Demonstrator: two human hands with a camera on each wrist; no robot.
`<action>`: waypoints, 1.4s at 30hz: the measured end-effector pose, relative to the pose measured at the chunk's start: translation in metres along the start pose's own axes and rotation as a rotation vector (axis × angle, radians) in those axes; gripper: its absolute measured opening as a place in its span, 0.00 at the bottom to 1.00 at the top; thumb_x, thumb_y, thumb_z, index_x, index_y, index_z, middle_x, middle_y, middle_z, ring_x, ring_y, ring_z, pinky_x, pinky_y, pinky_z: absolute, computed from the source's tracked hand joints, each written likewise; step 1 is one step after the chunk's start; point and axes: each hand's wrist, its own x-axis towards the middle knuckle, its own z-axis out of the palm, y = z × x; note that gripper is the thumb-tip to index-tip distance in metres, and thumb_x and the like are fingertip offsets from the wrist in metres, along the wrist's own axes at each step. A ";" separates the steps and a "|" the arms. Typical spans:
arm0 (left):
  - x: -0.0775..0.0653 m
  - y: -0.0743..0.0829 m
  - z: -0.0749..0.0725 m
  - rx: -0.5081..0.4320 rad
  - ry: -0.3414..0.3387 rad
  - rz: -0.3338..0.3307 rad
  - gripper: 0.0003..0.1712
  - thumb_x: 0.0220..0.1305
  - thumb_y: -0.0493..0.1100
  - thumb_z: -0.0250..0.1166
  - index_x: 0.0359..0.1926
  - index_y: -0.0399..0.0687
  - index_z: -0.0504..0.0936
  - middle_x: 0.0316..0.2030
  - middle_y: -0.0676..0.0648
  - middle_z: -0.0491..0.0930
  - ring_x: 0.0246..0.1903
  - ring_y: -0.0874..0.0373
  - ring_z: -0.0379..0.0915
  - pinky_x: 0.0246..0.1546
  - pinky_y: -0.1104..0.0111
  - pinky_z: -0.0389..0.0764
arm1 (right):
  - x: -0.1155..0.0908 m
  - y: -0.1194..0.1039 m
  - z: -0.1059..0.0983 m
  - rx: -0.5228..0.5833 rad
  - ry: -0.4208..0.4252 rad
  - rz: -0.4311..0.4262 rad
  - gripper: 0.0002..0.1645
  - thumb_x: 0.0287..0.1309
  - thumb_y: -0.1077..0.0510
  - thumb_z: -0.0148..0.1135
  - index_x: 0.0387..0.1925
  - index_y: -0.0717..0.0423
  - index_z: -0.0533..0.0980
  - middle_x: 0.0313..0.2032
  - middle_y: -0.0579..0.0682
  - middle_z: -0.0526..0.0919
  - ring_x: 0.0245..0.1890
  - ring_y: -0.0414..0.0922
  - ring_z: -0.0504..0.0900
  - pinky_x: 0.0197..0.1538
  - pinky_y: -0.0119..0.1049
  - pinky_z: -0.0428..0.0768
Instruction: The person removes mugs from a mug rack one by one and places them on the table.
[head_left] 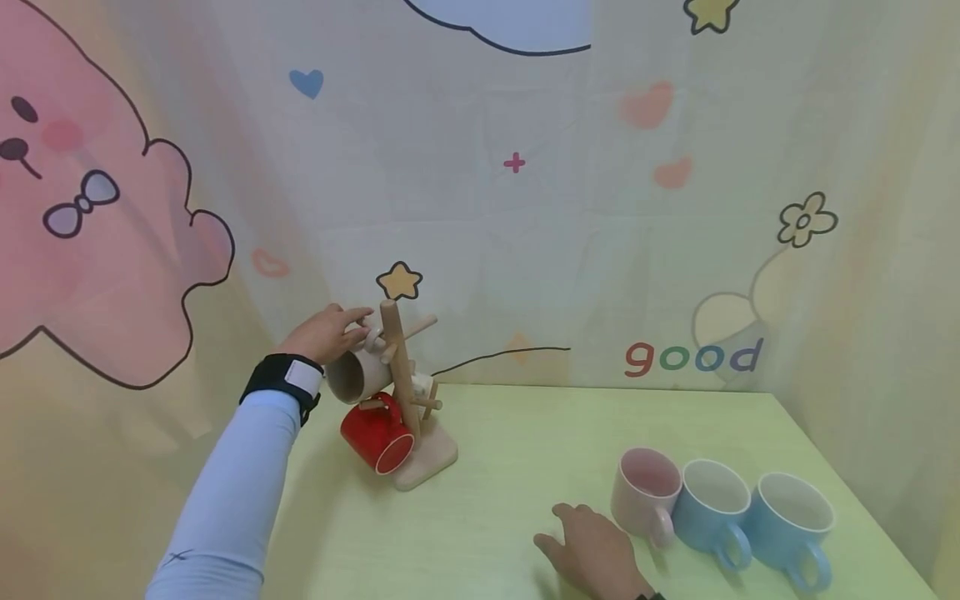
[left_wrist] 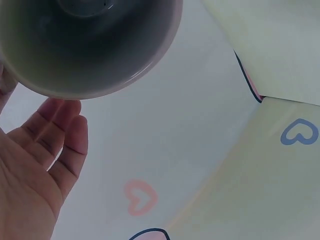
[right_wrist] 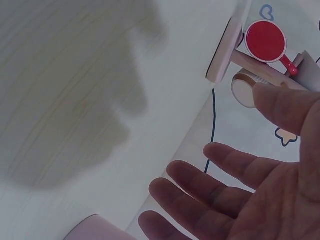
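My left hand (head_left: pixel 324 333) is at the upper left of a wooden mug rack (head_left: pixel 401 367), its fingers at the handle of a white mug (head_left: pixel 358 373). That mug lies tilted against the rack, mouth toward the lower left; its dark inside fills the top of the left wrist view, with fingertips (left_wrist: pixel 75 127) behind its rim. A red mug (head_left: pixel 377 437) hangs by its handle on a peg below. Another white mug (right_wrist: pixel 245 91) hangs on the rack's far side. Low over the table, my right hand (head_left: pixel 592 546) holds nothing, fingers spread and relaxed.
To the right of my right hand stand a pink mug (head_left: pixel 637 496) and two blue mugs (head_left: pixel 705 517), upright in a row with handles toward me. The pale table (head_left: pixel 517 450) meets a printed curtain (head_left: pixel 480 250) at the back. One bare peg (head_left: pixel 422 327) points up and right.
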 end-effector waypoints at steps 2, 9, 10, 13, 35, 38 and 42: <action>0.001 0.000 0.000 0.000 0.004 0.006 0.27 0.75 0.47 0.57 0.70 0.44 0.68 0.49 0.33 0.73 0.45 0.39 0.73 0.51 0.46 0.78 | 0.000 0.000 0.000 0.001 -0.007 0.004 0.28 0.56 0.42 0.67 0.49 0.60 0.80 0.38 0.56 0.82 0.38 0.55 0.82 0.39 0.53 0.80; 0.003 0.001 -0.002 0.022 0.008 0.003 0.22 0.74 0.46 0.58 0.64 0.43 0.73 0.46 0.34 0.76 0.45 0.40 0.72 0.50 0.46 0.79 | -0.001 0.001 -0.002 0.002 -0.009 0.013 0.28 0.56 0.43 0.68 0.48 0.60 0.80 0.39 0.57 0.83 0.40 0.57 0.82 0.40 0.53 0.80; 0.003 0.001 -0.001 0.023 0.005 -0.002 0.22 0.74 0.46 0.58 0.64 0.43 0.73 0.46 0.34 0.76 0.45 0.40 0.73 0.51 0.46 0.79 | -0.001 0.001 -0.002 0.002 -0.009 0.014 0.27 0.56 0.43 0.68 0.48 0.60 0.80 0.39 0.57 0.83 0.40 0.57 0.83 0.40 0.53 0.80; 0.002 0.003 -0.002 0.028 -0.003 -0.014 0.22 0.74 0.46 0.58 0.64 0.43 0.73 0.45 0.35 0.77 0.44 0.41 0.74 0.50 0.47 0.79 | -0.001 0.001 -0.001 0.005 -0.012 0.019 0.27 0.57 0.43 0.67 0.48 0.60 0.80 0.40 0.57 0.83 0.40 0.56 0.82 0.40 0.53 0.80; -0.012 0.019 -0.007 0.155 0.069 -0.062 0.21 0.72 0.46 0.60 0.59 0.36 0.76 0.46 0.34 0.82 0.41 0.42 0.79 0.50 0.48 0.80 | -0.003 0.004 -0.001 0.005 -0.012 0.025 0.28 0.57 0.42 0.67 0.49 0.59 0.80 0.39 0.55 0.84 0.39 0.54 0.83 0.40 0.52 0.80; -0.013 0.019 -0.006 0.170 0.072 -0.063 0.21 0.72 0.45 0.61 0.58 0.35 0.77 0.45 0.34 0.82 0.41 0.42 0.79 0.50 0.49 0.80 | -0.003 0.003 -0.001 0.007 -0.016 0.026 0.28 0.57 0.42 0.67 0.49 0.59 0.80 0.39 0.55 0.83 0.39 0.55 0.83 0.40 0.52 0.80; -0.013 0.017 -0.004 0.196 0.079 -0.060 0.21 0.71 0.46 0.61 0.57 0.35 0.77 0.43 0.35 0.83 0.39 0.43 0.79 0.48 0.50 0.81 | -0.004 0.004 0.000 0.014 -0.012 0.022 0.28 0.57 0.42 0.67 0.49 0.60 0.80 0.39 0.55 0.83 0.39 0.55 0.83 0.40 0.52 0.80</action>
